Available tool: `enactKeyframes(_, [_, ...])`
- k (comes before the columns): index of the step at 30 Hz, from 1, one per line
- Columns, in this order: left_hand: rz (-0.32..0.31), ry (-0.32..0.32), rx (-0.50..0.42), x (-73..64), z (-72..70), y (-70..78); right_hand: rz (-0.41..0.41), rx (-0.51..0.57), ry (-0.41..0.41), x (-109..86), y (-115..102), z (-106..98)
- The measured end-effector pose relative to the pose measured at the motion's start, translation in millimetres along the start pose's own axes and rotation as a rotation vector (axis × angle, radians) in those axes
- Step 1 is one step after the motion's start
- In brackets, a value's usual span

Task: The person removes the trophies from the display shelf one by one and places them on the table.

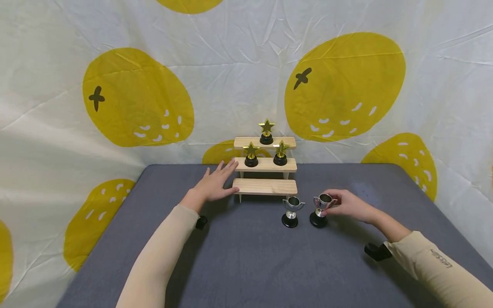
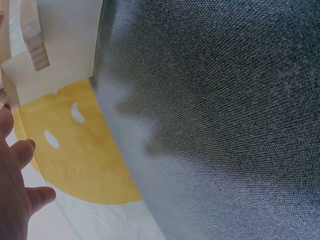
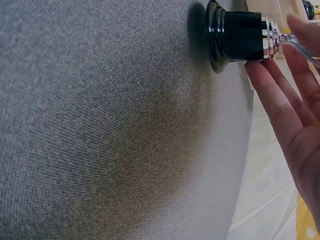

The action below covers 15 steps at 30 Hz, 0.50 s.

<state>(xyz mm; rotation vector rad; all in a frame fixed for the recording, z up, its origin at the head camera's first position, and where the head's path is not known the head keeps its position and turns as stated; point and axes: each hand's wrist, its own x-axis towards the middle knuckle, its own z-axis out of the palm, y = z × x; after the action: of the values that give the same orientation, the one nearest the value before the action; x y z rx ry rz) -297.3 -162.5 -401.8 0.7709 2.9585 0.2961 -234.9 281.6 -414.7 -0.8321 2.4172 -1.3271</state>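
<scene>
My right hand (image 1: 348, 205) grips a small silver trophy cup (image 1: 324, 200) with two handles and a black base. In the right wrist view its black base (image 3: 242, 37) is close to the table cloth; whether it touches is hard to tell. A second silver trophy cup (image 1: 293, 204) stands upright just left of it. With fingers spread, my left hand (image 1: 215, 184) rests against the left side of a three-step wooden display stand (image 1: 265, 186). Gold star trophies stand on it: one star trophy (image 1: 266, 131) on the top step, two on the middle step. The lowest step is bare.
A grey cloth (image 1: 246, 265) covers the table. Close behind the stand hangs a white curtain (image 1: 239, 94) printed with yellow fruit, which also runs along the sides. Dark wrist cameras (image 1: 377, 252) sit under both sleeves.
</scene>
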Motion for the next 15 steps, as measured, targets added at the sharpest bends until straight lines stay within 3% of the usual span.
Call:
enactKeyframes(9, [-0.007, 0.001, -0.001, 0.8, -0.7, -1.0, -0.070, -0.015, -0.032, 2.5, 1.4, 4.7])
enactKeyframes(15, [-0.004, -0.006, -0.010, 0.3, -0.3, -0.6, -0.074, -0.022, -0.028, 0.3, 4.3, 6.8])
